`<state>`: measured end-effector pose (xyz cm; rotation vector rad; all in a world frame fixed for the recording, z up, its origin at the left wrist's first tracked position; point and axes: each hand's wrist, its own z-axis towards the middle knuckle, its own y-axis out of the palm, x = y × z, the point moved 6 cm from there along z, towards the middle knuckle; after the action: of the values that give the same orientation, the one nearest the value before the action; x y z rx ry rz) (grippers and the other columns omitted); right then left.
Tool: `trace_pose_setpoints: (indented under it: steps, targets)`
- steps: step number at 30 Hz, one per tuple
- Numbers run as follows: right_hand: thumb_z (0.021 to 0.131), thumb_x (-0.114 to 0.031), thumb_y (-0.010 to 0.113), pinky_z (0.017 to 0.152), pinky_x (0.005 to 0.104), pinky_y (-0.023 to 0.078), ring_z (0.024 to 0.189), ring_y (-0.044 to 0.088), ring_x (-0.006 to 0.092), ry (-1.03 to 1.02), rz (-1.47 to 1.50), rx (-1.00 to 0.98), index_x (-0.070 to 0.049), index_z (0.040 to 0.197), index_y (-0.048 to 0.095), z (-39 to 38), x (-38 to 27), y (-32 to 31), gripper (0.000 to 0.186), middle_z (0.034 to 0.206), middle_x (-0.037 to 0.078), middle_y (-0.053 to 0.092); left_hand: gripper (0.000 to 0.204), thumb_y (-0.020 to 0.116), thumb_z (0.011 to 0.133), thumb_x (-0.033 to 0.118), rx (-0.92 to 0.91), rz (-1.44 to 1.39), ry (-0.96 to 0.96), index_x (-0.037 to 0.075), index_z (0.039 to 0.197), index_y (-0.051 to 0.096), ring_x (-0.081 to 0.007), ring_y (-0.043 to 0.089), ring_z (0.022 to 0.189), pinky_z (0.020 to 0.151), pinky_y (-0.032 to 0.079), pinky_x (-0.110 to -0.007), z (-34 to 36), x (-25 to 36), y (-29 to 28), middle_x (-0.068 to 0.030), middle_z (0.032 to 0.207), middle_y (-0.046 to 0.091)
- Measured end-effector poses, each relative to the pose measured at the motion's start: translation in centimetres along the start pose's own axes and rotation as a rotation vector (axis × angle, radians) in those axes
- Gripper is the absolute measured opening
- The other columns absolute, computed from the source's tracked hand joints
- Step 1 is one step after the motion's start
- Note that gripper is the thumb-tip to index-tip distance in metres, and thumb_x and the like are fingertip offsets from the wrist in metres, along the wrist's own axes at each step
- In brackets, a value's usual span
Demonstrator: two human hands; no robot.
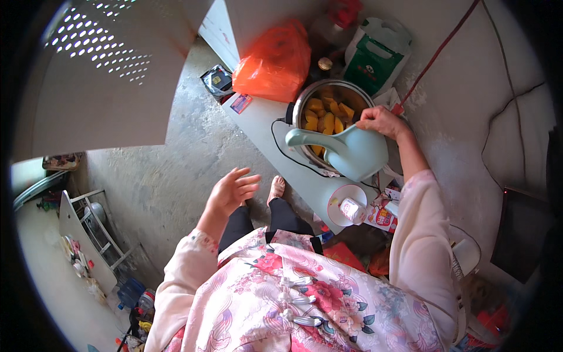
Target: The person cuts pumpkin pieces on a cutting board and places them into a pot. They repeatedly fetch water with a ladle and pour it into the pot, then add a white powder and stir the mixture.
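My right hand (382, 122) grips the rim of a pale blue plastic water scoop (359, 154), its fingers closed over the edge. The scoop is tilted over the near right side of a metal pot (298, 108), and its long handle points left across the pot's front edge. Yellow-orange chunks (326, 111), which look like cut pumpkin, lie in the pot. The scoop hides part of them, and I cannot make out any water. My left hand (233, 190) is held in the air left of the table, fingers spread, with nothing in it.
The pot stands on a narrow pale table (258, 126) with a black cord (281, 149). Behind it are an orange plastic bag (275, 61), a bottle (324, 66) and a green-and-white package (375, 58). A white tub (353, 210) lies on a plate nearer me. A red cable (437, 56) hangs right.
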<state>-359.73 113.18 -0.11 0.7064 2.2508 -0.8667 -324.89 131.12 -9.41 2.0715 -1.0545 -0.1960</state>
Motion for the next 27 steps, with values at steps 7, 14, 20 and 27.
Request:
trace_pose_setpoints:
  steps: [7, 14, 20, 27]
  targets:
    - [0.07, -0.015, 0.066, 0.056, 0.0249, 0.042, 0.063, 0.052, 0.0086, -0.18, -0.044, -0.003, -0.005, 0.063, 0.055, -5.3, -7.1, 7.0, 0.016, 0.064, 0.0, 0.054, 0.036, 0.041, 0.089, 0.027, 0.135, -0.076, 0.13, 0.003, 0.116, 0.036, -0.0304, 0.059, 0.086, 0.064, 0.052, -0.034, -9.0, 1.0, -7.2, -0.0196, 0.108, 0.054]
    - [0.061, -0.019, 0.07, 0.08, 0.0383, 0.034, 0.075, 0.048, 0.0276, -0.79, -0.543, 0.147, -0.006, 0.065, 0.054, -1.6, -23.2, 29.6, 0.022, 0.069, 0.008, 0.053, 0.063, 0.047, 0.086, 0.035, 0.372, 0.312, 0.602, 0.002, 0.131, 0.018, -0.0263, 0.049, 0.104, 0.077, 0.045, -0.034, -19.2, 15.3, -15.5, -0.0182, 0.129, 0.033]
    - [0.064, -0.01, 0.064, 0.096, 0.0422, 0.028, 0.08, 0.052, 0.0196, -1.147, -0.63, 0.138, -0.009, 0.067, 0.052, 1.6, -36.6, 44.5, 0.013, 0.067, 0.003, 0.05, 0.072, 0.041, 0.088, 0.041, 0.689, 0.607, 0.699, -0.001, 0.133, 0.005, -0.0259, 0.021, 0.127, 0.098, 0.025, -0.033, -33.9, 22.4, -25.6, -0.0168, 0.137, 0.02]
    - [0.063, -0.007, 0.062, 0.096, 0.0422, 0.029, 0.083, 0.053, 0.0172, -1.432, -0.645, 0.101, -0.01, 0.068, 0.051, 6.9, -49.9, 51.4, 0.012, 0.069, 0.0, 0.051, 0.058, 0.04, 0.088, 0.042, 0.141, 0.716, 0.371, -0.002, 0.125, 0.033, -0.0257, 0.031, 0.122, 0.097, 0.029, -0.032, -32.4, 26.0, -30.0, -0.0189, 0.129, 0.034]
